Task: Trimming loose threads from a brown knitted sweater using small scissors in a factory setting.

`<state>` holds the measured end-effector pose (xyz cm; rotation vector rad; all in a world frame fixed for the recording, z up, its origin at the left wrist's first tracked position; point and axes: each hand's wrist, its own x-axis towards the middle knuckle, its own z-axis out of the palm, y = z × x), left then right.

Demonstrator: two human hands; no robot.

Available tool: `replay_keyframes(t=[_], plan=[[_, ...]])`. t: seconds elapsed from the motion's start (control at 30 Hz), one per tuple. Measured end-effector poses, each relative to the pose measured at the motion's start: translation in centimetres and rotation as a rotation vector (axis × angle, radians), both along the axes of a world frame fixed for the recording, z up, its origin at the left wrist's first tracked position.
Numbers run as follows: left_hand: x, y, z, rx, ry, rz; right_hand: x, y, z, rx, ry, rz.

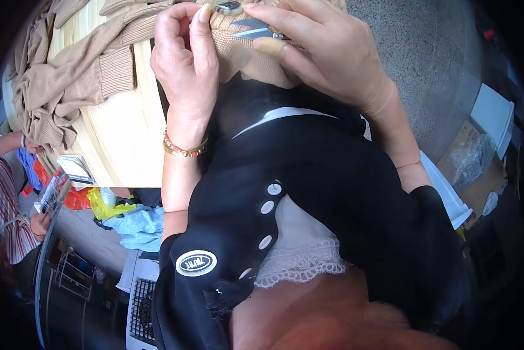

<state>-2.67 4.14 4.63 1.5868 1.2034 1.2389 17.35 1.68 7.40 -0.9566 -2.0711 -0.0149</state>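
Tan ribbed knitwear (238,49) lies over my lap at the top of the view. My left hand (187,58) pinches its edge between thumb and forefinger. Close to those fingertips, on the knit, is a dark, shiny oval piece like a button (229,7). My right hand (335,49) grips small thread snips (253,29), their two blades spread apart and pointing left toward my left hand. A tan cover wraps the right thumb. The snips' handle is mostly hidden within the right hand.
On the pale wooden table (139,134) at left lie more tan knit garments (52,93) and a small booklet-like item (75,168). Another person in a striped top (8,198) is at far left. Bags and blue cloth (136,226) sit below; cardboard (466,146) and white bins (492,116) are at right.
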Motion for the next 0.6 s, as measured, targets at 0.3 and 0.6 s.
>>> replay_keyframes(t=[0.3,0.6], plan=[[0.1,0.0,1.6,0.072,0.056,-0.166,0.1,0.1,1.1,-0.048,-0.113,-0.099],[0.3,0.0,1.2,0.117,-0.041,-0.157,0.5,0.7,2.5,-0.183,0.097,-0.05]])
